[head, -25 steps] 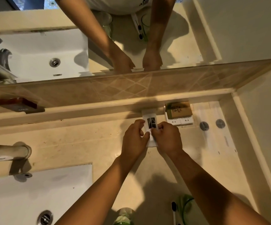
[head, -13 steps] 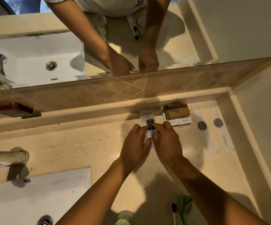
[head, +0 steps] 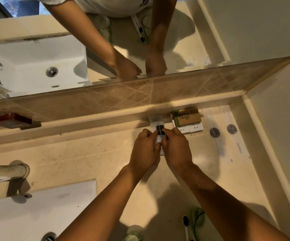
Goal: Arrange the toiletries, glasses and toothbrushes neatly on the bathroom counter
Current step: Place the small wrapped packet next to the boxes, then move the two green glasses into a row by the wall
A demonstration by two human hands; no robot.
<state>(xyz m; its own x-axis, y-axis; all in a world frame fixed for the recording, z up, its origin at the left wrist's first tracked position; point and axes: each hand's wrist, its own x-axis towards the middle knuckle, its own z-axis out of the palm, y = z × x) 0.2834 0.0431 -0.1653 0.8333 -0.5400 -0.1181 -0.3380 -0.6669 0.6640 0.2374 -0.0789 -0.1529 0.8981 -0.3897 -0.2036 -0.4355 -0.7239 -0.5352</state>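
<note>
You are on the toiletries step: your left hand (head: 145,150) and right hand (head: 176,148) both pinch a small white packet (head: 156,125) lying on the tabletop (head: 81,159) against the back ledge, just left of the stacked boxes (head: 187,120). Next, I judge, you square it with the boxes and let go, then fetch the glasses (head: 133,233) and toothbrush (head: 185,225) near you. Your fingers hide the packet's near half, its print is unreadable, and the frame edge cuts off both glasses.
</note>
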